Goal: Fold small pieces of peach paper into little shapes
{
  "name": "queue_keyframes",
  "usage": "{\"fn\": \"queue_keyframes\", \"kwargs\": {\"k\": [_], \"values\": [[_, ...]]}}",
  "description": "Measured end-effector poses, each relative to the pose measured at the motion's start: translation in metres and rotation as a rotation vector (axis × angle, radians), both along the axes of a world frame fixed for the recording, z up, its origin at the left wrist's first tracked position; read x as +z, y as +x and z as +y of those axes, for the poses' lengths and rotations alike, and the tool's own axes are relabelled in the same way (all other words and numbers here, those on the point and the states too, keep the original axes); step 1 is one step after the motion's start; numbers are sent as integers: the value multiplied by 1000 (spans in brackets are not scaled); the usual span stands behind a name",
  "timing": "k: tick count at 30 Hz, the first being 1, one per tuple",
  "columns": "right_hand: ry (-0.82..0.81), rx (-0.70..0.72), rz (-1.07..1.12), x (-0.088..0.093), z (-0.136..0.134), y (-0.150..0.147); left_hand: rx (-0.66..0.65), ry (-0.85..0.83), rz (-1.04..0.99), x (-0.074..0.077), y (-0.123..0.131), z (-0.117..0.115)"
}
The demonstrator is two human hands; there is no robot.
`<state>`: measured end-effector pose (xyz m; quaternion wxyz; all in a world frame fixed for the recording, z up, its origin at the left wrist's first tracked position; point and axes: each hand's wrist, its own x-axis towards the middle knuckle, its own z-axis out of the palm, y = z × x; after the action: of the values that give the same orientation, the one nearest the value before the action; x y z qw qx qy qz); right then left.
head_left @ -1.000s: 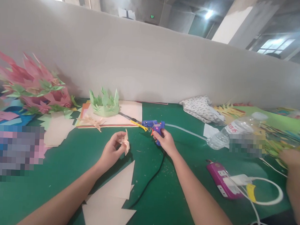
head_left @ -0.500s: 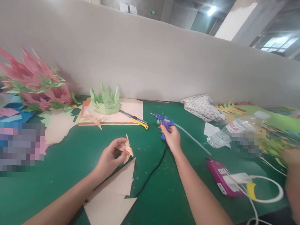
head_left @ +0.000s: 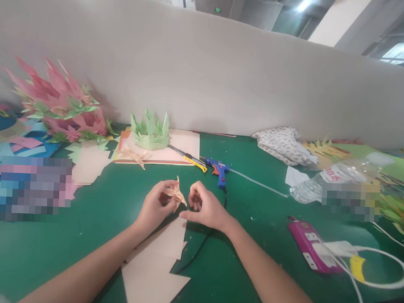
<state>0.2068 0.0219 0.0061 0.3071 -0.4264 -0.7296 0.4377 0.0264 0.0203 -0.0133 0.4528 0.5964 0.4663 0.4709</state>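
Note:
My left hand (head_left: 154, 205) pinches a small peach folded paper flower (head_left: 175, 193) just above the green table. My right hand (head_left: 204, 208) hovers close on the flower's right, fingers curled and apart from it, holding nothing that I can see. A blue glue gun (head_left: 219, 169) lies on the table behind my right hand, its black cord (head_left: 197, 252) running back under my wrist. Peach paper offcuts (head_left: 157, 265) lie under my forearms.
A yellow utility knife (head_left: 191, 159) and a green paper crown (head_left: 149, 132) rest on a paper stack. Pink and green paper decoration (head_left: 61, 107) sits left. A plastic bottle (head_left: 334, 178), patterned cloth (head_left: 282, 144) and purple power strip (head_left: 310, 245) lie right. A grey partition (head_left: 205, 71) bounds the back.
My right hand set the glue gun down on the table and came back beside the flower. My left hand stayed on the flower.

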Motion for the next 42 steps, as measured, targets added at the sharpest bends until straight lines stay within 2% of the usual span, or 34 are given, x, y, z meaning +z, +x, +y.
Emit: {"fn": "queue_keyframes", "kwargs": {"k": [2,6,13,19,22,29,36,42], "values": [[4,-29,23,-1,-4,-7,-3,53,56,0,0,0],[130,-103,31,-2,-3,-10,-35,143,119,1,0,-1],[258,-266,-10,-5,-2,-11,-82,245,220,7,1,-2],[306,-310,-18,-8,0,-11,-104,242,223,7,1,-2],[356,-278,-18,-7,1,-9,-120,194,206,5,1,-1],[623,-114,-210,-3,3,-3,-186,70,122,3,-4,-2],[697,-66,-298,-1,3,-1,-248,-75,30,4,-4,-2],[702,-63,-350,1,2,-1,-287,-83,18,7,-4,-2]]}}
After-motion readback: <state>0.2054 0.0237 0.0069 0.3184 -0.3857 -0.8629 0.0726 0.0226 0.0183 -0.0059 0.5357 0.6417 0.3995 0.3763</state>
